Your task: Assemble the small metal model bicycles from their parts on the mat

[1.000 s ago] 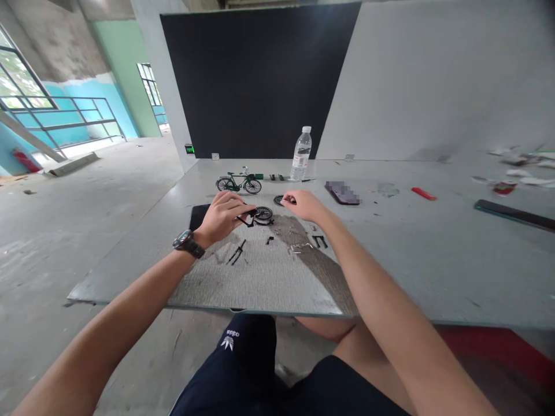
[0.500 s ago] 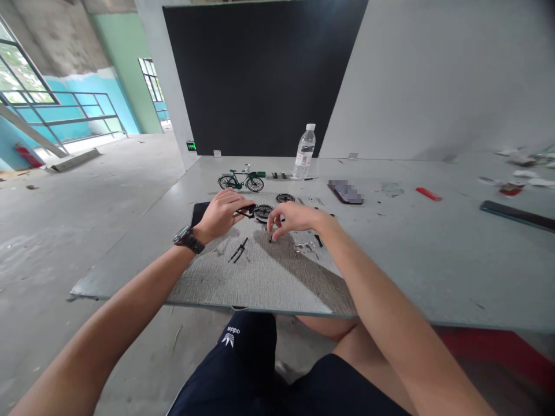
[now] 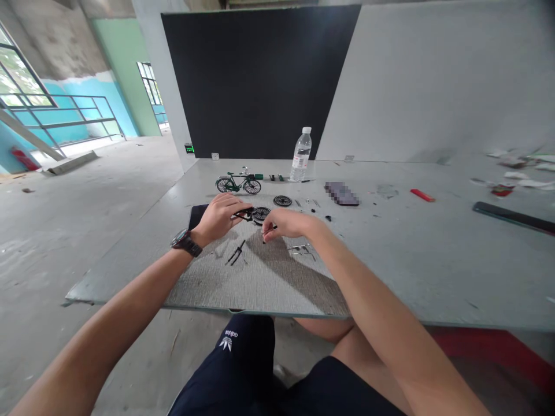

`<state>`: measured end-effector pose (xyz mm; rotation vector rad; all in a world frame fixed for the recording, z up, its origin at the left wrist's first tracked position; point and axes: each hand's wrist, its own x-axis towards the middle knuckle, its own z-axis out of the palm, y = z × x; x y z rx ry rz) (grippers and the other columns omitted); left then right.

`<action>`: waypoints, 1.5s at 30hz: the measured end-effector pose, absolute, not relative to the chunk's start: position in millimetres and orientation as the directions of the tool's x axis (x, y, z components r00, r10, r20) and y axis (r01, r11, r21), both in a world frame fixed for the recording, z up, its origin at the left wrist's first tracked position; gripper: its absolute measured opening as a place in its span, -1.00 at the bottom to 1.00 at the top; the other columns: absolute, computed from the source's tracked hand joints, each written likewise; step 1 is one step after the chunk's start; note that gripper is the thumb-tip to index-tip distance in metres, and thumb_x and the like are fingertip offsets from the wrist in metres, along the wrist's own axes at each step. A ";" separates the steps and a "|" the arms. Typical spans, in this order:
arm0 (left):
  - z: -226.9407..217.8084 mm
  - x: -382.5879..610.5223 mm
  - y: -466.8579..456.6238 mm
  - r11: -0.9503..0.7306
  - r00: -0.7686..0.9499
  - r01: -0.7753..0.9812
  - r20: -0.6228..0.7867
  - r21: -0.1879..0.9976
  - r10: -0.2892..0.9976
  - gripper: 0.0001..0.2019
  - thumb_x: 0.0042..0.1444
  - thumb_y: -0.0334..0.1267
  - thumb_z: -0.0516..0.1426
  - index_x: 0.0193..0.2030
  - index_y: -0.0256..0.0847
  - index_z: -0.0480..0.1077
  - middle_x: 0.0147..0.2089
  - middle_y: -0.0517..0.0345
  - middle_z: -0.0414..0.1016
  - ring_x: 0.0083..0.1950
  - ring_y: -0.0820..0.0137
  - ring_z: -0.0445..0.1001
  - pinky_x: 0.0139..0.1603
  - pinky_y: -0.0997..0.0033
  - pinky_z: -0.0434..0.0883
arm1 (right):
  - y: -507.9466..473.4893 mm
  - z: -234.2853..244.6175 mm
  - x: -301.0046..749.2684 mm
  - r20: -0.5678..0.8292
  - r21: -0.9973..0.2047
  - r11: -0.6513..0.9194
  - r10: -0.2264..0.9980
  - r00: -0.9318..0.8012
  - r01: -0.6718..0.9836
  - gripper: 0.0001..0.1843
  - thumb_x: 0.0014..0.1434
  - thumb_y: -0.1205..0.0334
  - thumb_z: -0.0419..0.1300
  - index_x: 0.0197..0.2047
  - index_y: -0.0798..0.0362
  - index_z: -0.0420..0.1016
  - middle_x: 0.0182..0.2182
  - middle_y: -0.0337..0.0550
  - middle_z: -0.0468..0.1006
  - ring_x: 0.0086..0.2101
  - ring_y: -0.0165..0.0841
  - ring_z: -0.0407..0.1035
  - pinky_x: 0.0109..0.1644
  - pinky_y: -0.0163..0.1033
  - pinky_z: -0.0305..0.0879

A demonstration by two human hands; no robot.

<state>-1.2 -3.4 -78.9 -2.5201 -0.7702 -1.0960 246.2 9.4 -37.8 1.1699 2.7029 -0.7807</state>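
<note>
My left hand [image 3: 220,218] is closed on a small black bicycle frame [image 3: 243,215] from a model, held just above the mat. A spoked model wheel [image 3: 261,215] sits at the right end of this frame. Beside that wheel, my right hand [image 3: 281,224] points down with its fingertips pinched together. A tiny dark tip shows under those fingers, too small to name. Nearer to me, a black model fork [image 3: 235,253] lies on the grey textured mat [image 3: 243,287]. Thin silvery parts [image 3: 303,252] rest to the right, below my right forearm.
Behind my hands stand a finished green model bicycle [image 3: 238,184] and a water bottle [image 3: 300,156]. A loose wheel [image 3: 282,200] lies among small parts. Further right are a phone [image 3: 342,193], a red object [image 3: 422,195] and a long dark object [image 3: 514,216].
My right hand has shifted slightly left and its fingers have drawn closer together. The left hand keeps its hold on the bicycle frame. The whole view has shifted a little.
</note>
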 end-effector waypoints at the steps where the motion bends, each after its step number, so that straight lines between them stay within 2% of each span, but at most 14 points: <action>1: -78.7 -1.3 -3.6 -0.815 0.563 0.578 0.742 -0.040 0.363 -0.75 0.28 -0.29 0.25 0.08 -0.21 0.53 -0.08 -0.04 0.65 -0.03 0.19 0.57 0.06 0.06 0.47 | 8.9 -37.0 245.9 -0.279 -0.413 0.573 0.661 -0.697 0.708 -0.81 0.19 0.03 0.33 -0.29 -0.04 0.67 -0.20 -0.09 0.70 -0.23 -0.20 0.52 -0.20 -0.14 0.30; 4: -77.8 -1.6 -4.7 -0.813 0.548 0.582 0.745 -0.013 0.380 -0.74 0.26 -0.31 0.26 0.08 -0.20 0.53 -0.07 -0.04 0.65 -0.03 0.19 0.58 0.02 0.09 0.49 | 8.1 -35.7 245.6 -0.259 -0.421 0.575 0.665 -0.700 0.702 -0.77 0.19 0.00 0.33 -0.25 -0.02 0.65 -0.15 -0.06 0.68 -0.18 -0.18 0.52 -0.19 -0.15 0.31; 9: -76.8 -2.1 -6.1 -0.810 0.531 0.587 0.752 0.006 0.390 -0.73 0.23 -0.35 0.27 0.07 -0.19 0.54 -0.08 -0.04 0.66 -0.03 0.18 0.58 0.02 0.07 0.49 | 9.3 -38.0 244.8 -0.224 -0.509 0.565 0.641 -0.734 0.649 -0.81 0.17 0.06 0.35 -0.23 -0.02 0.62 -0.21 -0.10 0.68 -0.19 -0.20 0.52 -0.18 -0.16 0.33; 14: -76.2 -1.4 -7.1 -0.813 0.506 0.581 0.763 0.044 0.402 -0.75 0.26 -0.34 0.24 0.06 -0.19 0.55 -0.10 -0.05 0.66 -0.06 0.18 0.60 -0.01 0.07 0.50 | 8.5 -36.5 246.9 0.005 -0.603 0.594 0.670 -0.742 0.532 -0.83 0.14 0.07 0.38 -0.26 -0.03 0.61 -0.17 -0.08 0.67 -0.18 -0.18 0.51 -0.14 -0.11 0.34; 19: -75.4 -0.3 -8.4 -0.812 0.469 0.579 0.783 0.077 0.408 -0.75 0.27 -0.28 0.24 0.07 -0.16 0.55 -0.10 -0.04 0.66 -0.05 0.18 0.60 -0.01 0.07 0.50 | 9.7 -33.4 253.1 0.212 -0.642 0.621 0.707 -0.675 0.449 -0.58 0.26 -0.17 0.24 -0.12 0.02 0.61 -0.15 -0.02 0.65 -0.17 -0.21 0.49 -0.11 -0.11 0.32; 21: -74.9 0.3 -9.4 -0.812 0.455 0.574 0.786 0.100 0.419 -0.75 0.27 -0.27 0.24 0.07 -0.16 0.56 -0.09 -0.04 0.66 -0.05 0.18 0.60 -0.01 0.07 0.51 | 12.4 -34.7 254.3 0.278 -0.656 0.630 0.714 -0.642 0.416 -0.51 0.28 -0.22 0.20 -0.07 0.05 0.61 -0.15 -0.01 0.64 -0.18 -0.22 0.48 -0.11 -0.12 0.32; 25: -74.5 1.7 -11.5 -0.817 0.459 0.566 0.779 0.115 0.428 -0.73 0.26 -0.28 0.24 0.09 -0.15 0.55 -0.06 -0.04 0.66 -0.03 0.18 0.60 0.01 0.06 0.51 | 18.9 -40.9 253.7 0.353 -0.681 0.625 0.737 -0.576 0.382 -0.55 0.33 -0.16 0.16 -0.13 0.06 0.60 -0.16 -0.01 0.64 -0.16 -0.22 0.49 -0.06 -0.12 0.33; 29: -75.2 2.9 -11.8 -0.824 0.472 0.558 0.779 0.098 0.412 -0.74 0.26 -0.34 0.24 0.08 -0.16 0.55 -0.06 -0.04 0.66 -0.04 0.20 0.60 0.02 0.08 0.51 | 21.7 -47.0 250.2 0.426 -0.701 0.625 0.754 -0.500 0.344 -0.61 0.41 -0.07 0.04 -0.18 0.07 0.48 -0.28 -0.06 0.60 -0.23 -0.28 0.46 -0.04 -0.12 0.31; 34: -74.8 3.4 -11.6 -0.824 0.475 0.559 0.779 0.093 0.410 -0.75 0.26 -0.35 0.24 0.07 -0.17 0.56 -0.08 -0.04 0.66 -0.05 0.20 0.60 0.01 0.08 0.50 | 19.8 -48.7 244.6 0.464 -0.726 0.605 0.783 -0.415 0.328 -0.71 0.43 0.02 0.02 -0.19 0.03 0.39 -0.28 -0.10 0.57 -0.21 -0.30 0.43 0.01 -0.14 0.29; 41: -75.7 3.0 -11.0 -0.832 0.473 0.549 0.788 0.087 0.394 -0.76 0.26 -0.30 0.25 0.06 -0.14 0.57 -0.08 -0.03 0.67 -0.05 0.21 0.61 0.01 0.07 0.51 | 22.4 -50.3 241.8 0.419 -0.818 0.494 0.862 -0.284 0.293 -0.76 0.36 0.02 0.12 -0.20 0.03 0.37 -0.20 -0.07 0.54 -0.24 -0.31 0.42 -0.21 -0.20 0.28; 45: -75.2 2.6 -10.8 -0.835 0.475 0.542 0.786 0.093 0.396 -0.74 0.25 -0.28 0.26 0.07 -0.12 0.57 -0.09 -0.02 0.67 -0.05 0.21 0.61 0.01 0.07 0.51 | 23.4 -50.9 243.6 0.416 -0.829 0.500 0.851 -0.321 0.252 -0.73 0.35 0.00 0.14 -0.09 0.03 0.45 -0.06 -0.03 0.57 -0.12 -0.27 0.45 -0.09 -0.18 0.32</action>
